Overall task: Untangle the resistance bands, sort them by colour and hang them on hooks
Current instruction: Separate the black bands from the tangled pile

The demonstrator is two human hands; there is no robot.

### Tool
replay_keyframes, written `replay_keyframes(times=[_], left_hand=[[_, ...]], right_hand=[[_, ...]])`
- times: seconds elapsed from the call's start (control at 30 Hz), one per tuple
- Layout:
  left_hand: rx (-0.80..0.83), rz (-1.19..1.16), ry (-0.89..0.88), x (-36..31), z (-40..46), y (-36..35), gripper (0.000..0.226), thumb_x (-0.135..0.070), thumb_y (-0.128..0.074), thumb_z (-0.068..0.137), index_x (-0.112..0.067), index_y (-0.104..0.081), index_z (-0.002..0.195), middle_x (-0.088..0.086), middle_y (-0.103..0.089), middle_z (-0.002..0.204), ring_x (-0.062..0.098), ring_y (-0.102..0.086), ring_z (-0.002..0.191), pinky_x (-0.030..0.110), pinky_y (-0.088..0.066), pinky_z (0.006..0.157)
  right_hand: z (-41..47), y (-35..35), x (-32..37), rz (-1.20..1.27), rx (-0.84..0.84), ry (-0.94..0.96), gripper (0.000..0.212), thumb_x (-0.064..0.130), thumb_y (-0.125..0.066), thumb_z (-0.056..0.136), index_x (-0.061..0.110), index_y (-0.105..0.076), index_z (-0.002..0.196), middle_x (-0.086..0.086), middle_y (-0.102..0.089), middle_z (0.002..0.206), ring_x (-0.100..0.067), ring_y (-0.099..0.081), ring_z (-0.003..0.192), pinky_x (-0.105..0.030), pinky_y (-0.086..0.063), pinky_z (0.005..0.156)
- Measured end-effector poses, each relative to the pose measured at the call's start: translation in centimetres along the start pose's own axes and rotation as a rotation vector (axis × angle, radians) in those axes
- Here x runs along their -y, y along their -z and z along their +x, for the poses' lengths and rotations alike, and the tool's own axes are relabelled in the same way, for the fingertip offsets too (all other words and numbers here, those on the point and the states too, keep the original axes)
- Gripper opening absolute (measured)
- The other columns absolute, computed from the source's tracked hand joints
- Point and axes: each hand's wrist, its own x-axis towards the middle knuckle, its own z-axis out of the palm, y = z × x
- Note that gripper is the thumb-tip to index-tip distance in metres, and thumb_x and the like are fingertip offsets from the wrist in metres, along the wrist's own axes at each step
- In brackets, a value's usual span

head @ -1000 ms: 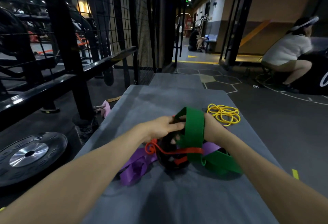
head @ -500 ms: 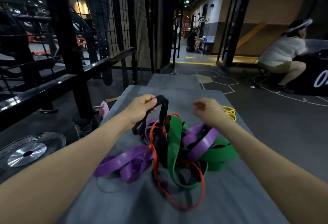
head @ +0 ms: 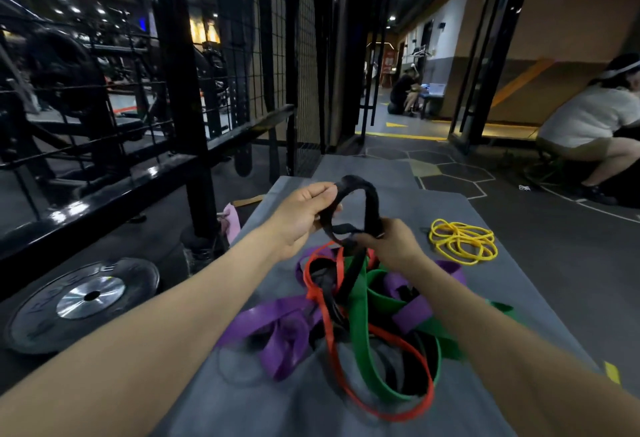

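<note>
Grey mat [head: 540, 284] laid lengthwise over dark gym flooring with hexagon markings. Along the left, a black steel rack [head: 180, 97] with wire mesh panels; beside the mat's left edge, a weight plate [head: 83, 301] flat on the floor and a bit of pink cloth [head: 231, 225]. Far down the corridor, a seated person [head: 403, 92] at a small stand; at the right edge, another person crouched [head: 588, 125] in a pale shirt. Ceiling spots and a green exit sign overhead.

On the mat's middle, a tangle of bands: purple band [head: 277, 336] spread to the left, green band [head: 367, 343] looping through the centre, thin red band [head: 391, 350] ringing the near side. Well apart at the far right of the mat, a coil of yellow band [head: 462, 241], loose and alone.

Both forearms stretched forward over the pile. Left hand [head: 301, 215] raised above the tangle, fingers curled around one side of the black band [head: 363, 194]. Right hand [head: 391, 242] lower and just beside it, pinching the same black band near where it dips into the knot. Between the two hands, an arched loop of black band standing up clear of the mat, its lower end running down among the red and green.
</note>
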Motion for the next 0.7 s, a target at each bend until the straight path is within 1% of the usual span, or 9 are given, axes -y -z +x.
replay_keyframes(times=[0.1, 0.2, 0.27, 0.37, 0.43, 0.5, 0.57, 0.63, 0.7], left_hand=[[0.002, -0.050, 0.069, 2.0, -0.2, 0.5, 0.024, -0.016, -0.040, 0.098, -0.017, -0.063, 0.088, -0.008, -0.059, 0.061, 0.007, -0.055, 0.063, 0.023, -0.044, 0.074], [0.020, -0.029, 0.109, 3.7, -0.1, 0.2, 0.023, -0.016, -0.041, 0.098, -0.013, -0.063, 0.093, -0.007, -0.061, 0.068, 0.005, -0.056, 0.066, 0.020, -0.045, 0.076], [0.026, 0.077, 0.137, 5.0, 0.1, 0.0, 0.021, -0.016, -0.043, 0.097, -0.009, -0.062, 0.099, -0.001, -0.063, 0.079, 0.008, -0.056, 0.073, 0.019, -0.045, 0.075], [0.043, 0.146, 0.170, 7.0, 0.2, -0.4, 0.020, -0.013, -0.044, 0.097, -0.009, -0.063, 0.092, 0.005, -0.061, 0.079, 0.013, -0.053, 0.071, 0.018, -0.043, 0.066], [0.060, 0.156, 0.159, 7.8, 0.1, -0.8, 0.019, -0.011, -0.042, 0.097, -0.012, -0.061, 0.091, 0.012, -0.056, 0.085, 0.018, -0.049, 0.076, 0.019, -0.042, 0.065], [0.093, 0.201, 0.115, 8.0, 0.4, -1.1, 0.018, -0.008, -0.043, 0.097, -0.010, -0.060, 0.096, 0.012, -0.057, 0.093, 0.018, -0.050, 0.083, 0.021, -0.043, 0.074], [0.121, 0.244, 0.055, 7.7, 0.7, -1.3, 0.018, -0.006, -0.042, 0.096, -0.008, -0.060, 0.098, 0.002, -0.063, 0.085, 0.009, -0.055, 0.078, 0.017, -0.044, 0.076], [0.127, 0.183, 0.025, 6.9, 1.0, -1.3, 0.020, -0.006, -0.040, 0.097, -0.009, -0.060, 0.097, 0.000, -0.064, 0.081, 0.007, -0.059, 0.075, 0.017, -0.047, 0.076], [0.103, 0.085, 0.010, 5.8, 1.1, -1.2, 0.023, -0.004, -0.037, 0.097, -0.006, -0.059, 0.099, -0.001, -0.069, 0.080, 0.005, -0.063, 0.074, 0.016, -0.050, 0.073]], right_hand=[[0.8, 2.6, 0.0, -0.059, -0.027, 0.043, 0.023, 0.018, -0.074, 0.077, 0.005, -0.064, 0.092, -0.009, -0.063, 0.078, -0.018, -0.056, 0.073, -0.028, -0.043, 0.064], [1.3, 5.5, 0.0, -0.105, -0.017, 0.101, 0.014, 0.014, -0.073, 0.078, 0.009, -0.061, 0.082, 0.004, -0.052, 0.063, -0.008, -0.046, 0.056, -0.017, -0.038, 0.051], [1.6, 6.9, -0.7, -0.053, -0.053, 0.095, 0.011, 0.010, -0.070, 0.081, 0.003, -0.061, 0.079, -0.004, -0.049, 0.061, -0.015, -0.043, 0.054, -0.021, -0.037, 0.052], [2.1, 7.2, -2.1, -0.146, -0.016, 0.046, 0.012, 0.004, -0.070, 0.077, 0.004, -0.060, 0.084, -0.013, -0.054, 0.075, -0.022, -0.050, 0.073, -0.032, -0.041, 0.068], [1.7, 6.4, -2.6, -0.223, 0.066, 0.055, 0.031, 0.001, -0.071, 0.074, 0.010, -0.059, 0.101, -0.011, -0.062, 0.097, -0.022, -0.056, 0.096, -0.033, -0.044, 0.090], [0.9, 5.6, -2.0, -0.264, 0.197, 0.160, 0.059, 0.003, -0.071, 0.075, 0.006, -0.048, 0.129, -0.008, -0.058, 0.124, -0.016, -0.050, 0.116, -0.016, -0.033, 0.096], [0.4, 4.5, -1.2, -0.212, 0.323, 0.226, 0.068, 0.010, -0.071, 0.079, 0.005, -0.039, 0.138, -0.005, -0.052, 0.133, -0.008, -0.045, 0.120, -0.008, -0.027, 0.093], [0.1, 3.8, -0.5, -0.125, 0.337, 0.232, 0.054, 0.020, -0.066, 0.085, 0.009, -0.045, 0.133, 0.000, -0.057, 0.123, -0.006, -0.051, 0.113, -0.010, -0.032, 0.095], [-0.3, 3.7, 0.3, -0.014, 0.356, 0.254, 0.028, 0.021, -0.058, 0.090, 0.012, -0.054, 0.117, 0.006, -0.059, 0.093, 0.000, -0.053, 0.083, -0.010, -0.040, 0.079]])
